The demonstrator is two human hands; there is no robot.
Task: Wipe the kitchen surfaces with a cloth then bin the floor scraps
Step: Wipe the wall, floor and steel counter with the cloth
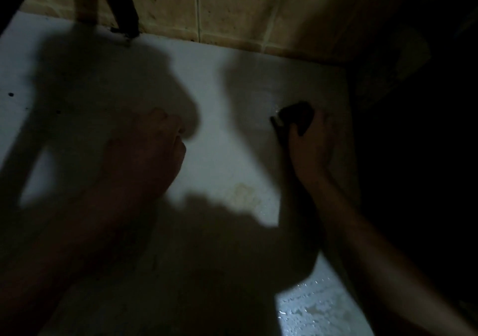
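The scene is dim and heavily shadowed. A white kitchen counter [214,118] fills the view. My right hand [310,147] grips a small dark cloth [294,117] and holds it down on the counter near its right edge. My left hand [147,152] hovers over the middle left of the counter with its fingers curled into a loose fist, and nothing shows in it. A yellowish stain [244,193] marks the counter between my two arms. Wet streaks and droplets [310,307] glisten on the near right part of the surface.
Beige wall tiles [232,7] run along the back of the counter. A dark upright object [124,4] stands at the back left against the wall. A few dark specks [10,94] lie at the far left. Right of the counter everything is black.
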